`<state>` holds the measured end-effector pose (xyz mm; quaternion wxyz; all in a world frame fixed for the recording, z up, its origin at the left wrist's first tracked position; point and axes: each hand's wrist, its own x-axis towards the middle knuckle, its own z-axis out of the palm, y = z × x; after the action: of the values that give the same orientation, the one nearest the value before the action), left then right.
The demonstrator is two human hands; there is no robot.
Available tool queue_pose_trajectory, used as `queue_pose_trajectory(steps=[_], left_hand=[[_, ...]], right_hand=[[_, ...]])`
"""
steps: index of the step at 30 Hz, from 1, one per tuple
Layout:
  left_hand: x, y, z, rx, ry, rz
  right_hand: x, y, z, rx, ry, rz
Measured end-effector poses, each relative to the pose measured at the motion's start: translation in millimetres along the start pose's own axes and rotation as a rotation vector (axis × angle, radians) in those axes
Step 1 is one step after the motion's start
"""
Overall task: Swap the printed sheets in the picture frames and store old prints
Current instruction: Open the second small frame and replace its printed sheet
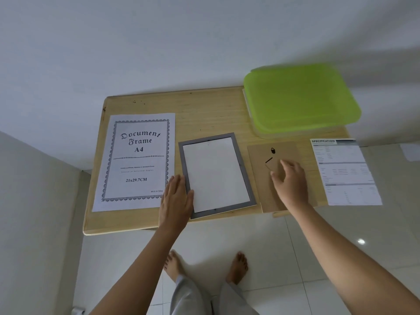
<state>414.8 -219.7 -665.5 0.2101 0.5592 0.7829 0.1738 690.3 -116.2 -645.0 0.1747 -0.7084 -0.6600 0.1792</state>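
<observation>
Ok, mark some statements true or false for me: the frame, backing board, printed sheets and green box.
1. The grey picture frame holds a plain white sheet. True.
2. The left hand lies flat on the frame's near left corner. True.
3. The brown backing board is fitted in the frame. False: it lies on the wooden table right of the frame, beneath the right hand.
4. The printed "Document Frame A4" sheet lies right of the frame. False: left.
5. The green plastic box sits at the table's far right. True.
</observation>
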Motion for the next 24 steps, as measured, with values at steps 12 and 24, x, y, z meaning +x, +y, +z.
queue_pose_trajectory(steps=[12, 24], left_hand=[[-1, -2, 1, 0.009, -0.028, 0.013], [0, -7, -4, 0.001, -0.089, 0.031]], right_hand=[[4, 0, 3, -0.096, -0.020, 0.011], [-14, -46, -1, -0.081, -0.062, -0.121]])
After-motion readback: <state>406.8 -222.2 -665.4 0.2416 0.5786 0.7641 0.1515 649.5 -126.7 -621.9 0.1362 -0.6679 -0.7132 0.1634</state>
